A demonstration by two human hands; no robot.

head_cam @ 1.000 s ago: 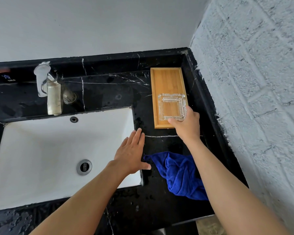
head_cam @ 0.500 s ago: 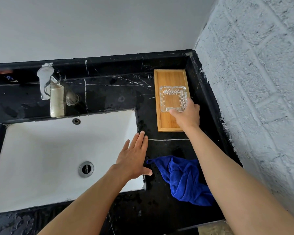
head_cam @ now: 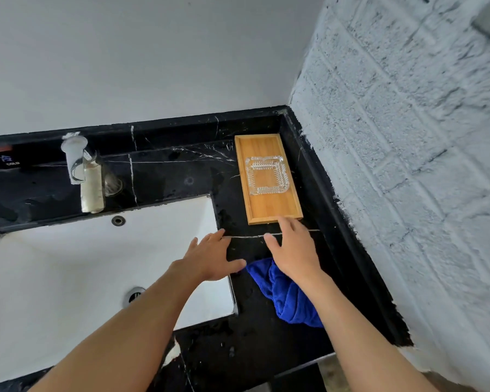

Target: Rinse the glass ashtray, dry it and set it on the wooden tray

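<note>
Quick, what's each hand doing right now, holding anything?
Left hand: open, flat, holding nothing, at the sink's corner.
Right hand: open, holding nothing; the glass ashtray sits free on the wooden tray.

Bathroom, white sink [head_cam: 54, 278], tap [head_cam: 81, 171], black marble counter [head_cam: 167, 176]

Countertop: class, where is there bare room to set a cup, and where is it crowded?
Free: black counter between faucet and wooden tray. Crowded: the strip before the tray, with both hands, left and right, and blue cloth.
</note>
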